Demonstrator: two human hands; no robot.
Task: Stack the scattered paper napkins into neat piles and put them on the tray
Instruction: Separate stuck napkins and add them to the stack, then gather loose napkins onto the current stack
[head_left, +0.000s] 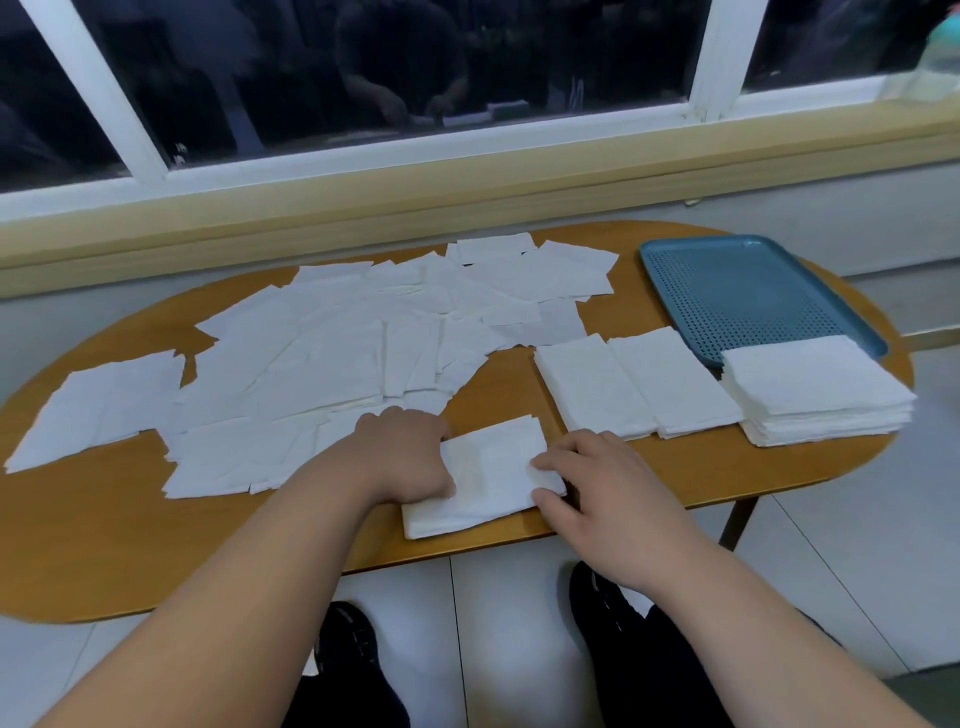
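Observation:
Several loose white napkins (337, 353) lie scattered and overlapping across the left and middle of the oval wooden table (104, 545). A small pile of napkins (493, 473) sits at the table's front edge between my hands. My left hand (410, 457) grips its left edge, thumb on top. My right hand (597, 488) touches its right edge with its fingertips. Two low piles (592, 384) (675, 379) lie side by side to the right. A thick stack (815, 389) sits at the near corner of the blue perforated tray (753, 291).
The tray stands at the table's far right, its bed bare. A yellow window sill (467, 208) and a dark window run behind the table. Below the front edge are tiled floor and my dark shoes (353, 654).

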